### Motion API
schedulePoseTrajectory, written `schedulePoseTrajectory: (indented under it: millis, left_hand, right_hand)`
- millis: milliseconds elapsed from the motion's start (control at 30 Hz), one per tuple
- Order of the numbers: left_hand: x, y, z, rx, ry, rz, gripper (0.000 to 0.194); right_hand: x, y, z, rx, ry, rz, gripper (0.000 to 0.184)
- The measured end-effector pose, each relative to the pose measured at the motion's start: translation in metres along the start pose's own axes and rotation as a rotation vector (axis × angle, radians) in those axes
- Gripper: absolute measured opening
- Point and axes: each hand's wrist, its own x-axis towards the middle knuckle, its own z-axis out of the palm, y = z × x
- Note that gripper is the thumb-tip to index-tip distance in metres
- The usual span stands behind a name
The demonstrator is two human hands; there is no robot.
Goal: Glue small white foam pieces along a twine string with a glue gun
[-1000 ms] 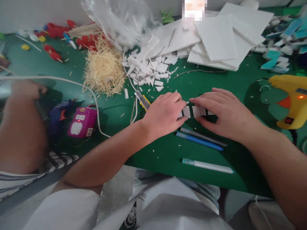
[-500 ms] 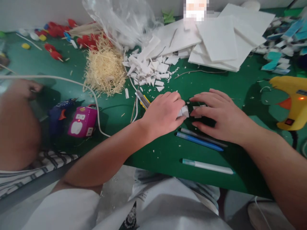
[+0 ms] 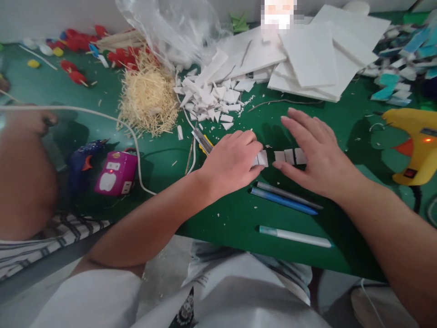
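My left hand rests on the green table with its fingers curled over a small white foam square. Just to its right lie three more small white foam squares in a row. My right hand hovers over them, fingers stretched out and lifted, thumb near the leftmost square. A yellow utility knife lies just behind my left hand.
Pens and a white marker lie near the front edge. Foam scraps, foam sheets, a straw pile, a yellow glue gun, a blue glue gun and a pink power strip surround them. Another person's arm is at left.
My right hand has lifted and opened, uncovering the row of white squares. My left hand has stayed in place on its square.
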Motion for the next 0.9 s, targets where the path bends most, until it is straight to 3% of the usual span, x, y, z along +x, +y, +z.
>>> schedulePoseTrajectory:
  millis: [33, 100, 200, 300, 467, 633, 733, 833, 900]
  left_hand:
    - [0.0, 0.0, 0.0, 0.0, -0.001, 0.001, 0.024]
    - [0.0, -0.001, 0.0, -0.001, -0.006, 0.002, 0.024]
    - [0.0, -0.001, -0.002, -0.006, -0.024, -0.007, 0.025]
    - [0.001, -0.002, -0.004, -0.01, -0.041, -0.029, 0.027]
    - [0.0, -0.006, -0.004, -0.004, 0.025, -0.014, 0.028]
    - [-0.002, -0.013, -0.007, -0.019, 0.095, -0.033, 0.03]
    - [-0.002, -0.018, -0.009, -0.031, 0.117, -0.055, 0.032]
    - [-0.002, -0.02, -0.011, -0.033, 0.124, -0.057, 0.031]
    - [-0.002, -0.019, -0.012, -0.032, 0.116, -0.043, 0.03]
  right_hand:
    - [0.001, -0.001, -0.002, -0.01, 0.05, -0.021, 0.075]
    - [0.002, -0.004, -0.007, -0.022, 0.101, -0.075, 0.05]
    - [0.001, -0.006, -0.015, 0.013, 0.056, -0.183, 0.006]
    - [0.0, -0.007, -0.02, 0.046, -0.01, -0.272, 0.012]
    - [0.003, -0.008, -0.022, 0.067, -0.181, -0.282, 0.022]
    - [0.004, -0.009, -0.018, 0.078, -0.208, -0.287, 0.028]
    - [0.004, -0.012, -0.014, 0.106, -0.186, -0.297, 0.023]
    - [0.004, -0.014, -0.014, 0.08, -0.077, -0.283, 0.017]
    - [0.004, -0.01, -0.018, -0.012, 0.029, -0.156, 0.015]
